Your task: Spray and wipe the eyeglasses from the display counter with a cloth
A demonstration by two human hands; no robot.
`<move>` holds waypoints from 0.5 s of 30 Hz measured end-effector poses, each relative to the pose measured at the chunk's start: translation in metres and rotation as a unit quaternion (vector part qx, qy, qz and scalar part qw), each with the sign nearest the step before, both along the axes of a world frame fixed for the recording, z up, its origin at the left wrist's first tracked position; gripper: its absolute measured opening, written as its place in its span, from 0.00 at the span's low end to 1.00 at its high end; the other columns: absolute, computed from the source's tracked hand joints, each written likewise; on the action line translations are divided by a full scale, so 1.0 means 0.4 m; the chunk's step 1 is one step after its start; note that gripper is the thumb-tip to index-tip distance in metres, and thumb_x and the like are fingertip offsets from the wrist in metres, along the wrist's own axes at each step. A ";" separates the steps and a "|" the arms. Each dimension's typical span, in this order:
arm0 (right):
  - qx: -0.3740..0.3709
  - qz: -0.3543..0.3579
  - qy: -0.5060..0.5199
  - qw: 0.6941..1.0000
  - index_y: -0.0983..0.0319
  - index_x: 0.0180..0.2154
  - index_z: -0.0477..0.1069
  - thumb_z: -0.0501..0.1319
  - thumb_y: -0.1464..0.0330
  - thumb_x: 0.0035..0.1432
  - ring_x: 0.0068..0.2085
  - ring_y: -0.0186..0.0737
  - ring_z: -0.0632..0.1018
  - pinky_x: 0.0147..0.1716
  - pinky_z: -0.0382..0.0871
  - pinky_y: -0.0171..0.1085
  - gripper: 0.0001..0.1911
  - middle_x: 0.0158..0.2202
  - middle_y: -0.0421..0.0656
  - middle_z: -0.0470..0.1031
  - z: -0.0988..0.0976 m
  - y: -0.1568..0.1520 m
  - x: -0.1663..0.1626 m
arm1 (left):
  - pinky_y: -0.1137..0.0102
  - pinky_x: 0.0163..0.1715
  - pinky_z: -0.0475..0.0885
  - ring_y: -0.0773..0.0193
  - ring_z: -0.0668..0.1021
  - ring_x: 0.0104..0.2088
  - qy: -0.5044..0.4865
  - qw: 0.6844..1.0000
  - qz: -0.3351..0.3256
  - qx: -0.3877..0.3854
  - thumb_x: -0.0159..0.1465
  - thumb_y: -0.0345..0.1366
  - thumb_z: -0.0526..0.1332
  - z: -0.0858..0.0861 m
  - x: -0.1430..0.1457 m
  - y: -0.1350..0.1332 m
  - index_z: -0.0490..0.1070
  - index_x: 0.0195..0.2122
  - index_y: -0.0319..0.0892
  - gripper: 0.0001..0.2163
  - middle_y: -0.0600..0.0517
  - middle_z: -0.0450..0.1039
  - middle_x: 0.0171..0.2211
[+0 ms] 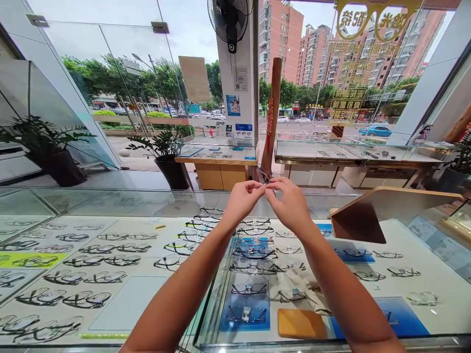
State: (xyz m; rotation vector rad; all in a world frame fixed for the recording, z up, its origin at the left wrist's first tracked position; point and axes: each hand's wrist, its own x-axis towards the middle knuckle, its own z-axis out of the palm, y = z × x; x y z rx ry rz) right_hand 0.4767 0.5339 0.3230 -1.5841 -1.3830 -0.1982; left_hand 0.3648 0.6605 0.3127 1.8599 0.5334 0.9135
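My left hand [246,198] and my right hand [289,198] meet at the fingertips, out over the far edge of the glass display counter [121,198]. Both are closed in a pinch. Between and just beyond the fingers shows a thin, wiry thing that looks like a pair of eyeglasses [263,172]; most of it is hidden or too small to make out. Below my wrists, rows of eyeglasses [253,252] lie under the glass. A tan rectangular case [300,323] and a crumpled beige cloth [307,284] are near my right forearm.
On the counter's right stands a wooden tilted stand [362,223]. Farther off are a wooden-fronted showcase [221,174], a second showcase [316,171], a wooden post [271,113] and a potted plant [171,166]. A wall fan [228,22] hangs above.
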 end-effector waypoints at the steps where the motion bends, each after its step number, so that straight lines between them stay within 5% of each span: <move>1: -0.016 -0.005 -0.004 1.000 0.57 0.38 0.82 0.62 0.64 0.67 0.53 0.54 0.79 0.55 0.69 0.53 0.09 0.51 0.49 0.81 0.002 -0.003 0.004 | 0.70 0.28 0.59 0.64 0.70 0.27 0.016 1.000 0.007 0.011 0.60 0.47 0.67 -0.006 0.004 0.006 0.81 0.36 0.40 0.14 0.53 0.74 0.26; 7: -0.006 -0.035 0.006 0.999 0.57 0.36 0.79 0.61 0.64 0.66 0.46 0.50 0.79 0.48 0.68 0.48 0.09 0.44 0.47 0.82 0.039 -0.047 0.039 | 0.69 0.28 0.58 0.62 0.71 0.26 0.201 0.961 0.061 0.182 0.60 0.39 0.64 -0.043 0.025 0.025 0.78 0.30 0.43 0.07 0.51 0.76 0.25; 15: -0.011 -0.029 0.050 0.998 0.59 0.24 0.66 0.61 0.60 0.66 0.26 0.34 0.65 0.30 0.56 0.38 0.19 0.22 0.36 0.67 0.100 -0.125 0.049 | 0.67 0.40 0.71 0.54 0.82 0.41 0.508 0.806 0.021 0.303 0.56 0.36 0.69 -0.030 0.115 0.116 0.84 0.36 0.48 0.07 0.48 0.84 0.37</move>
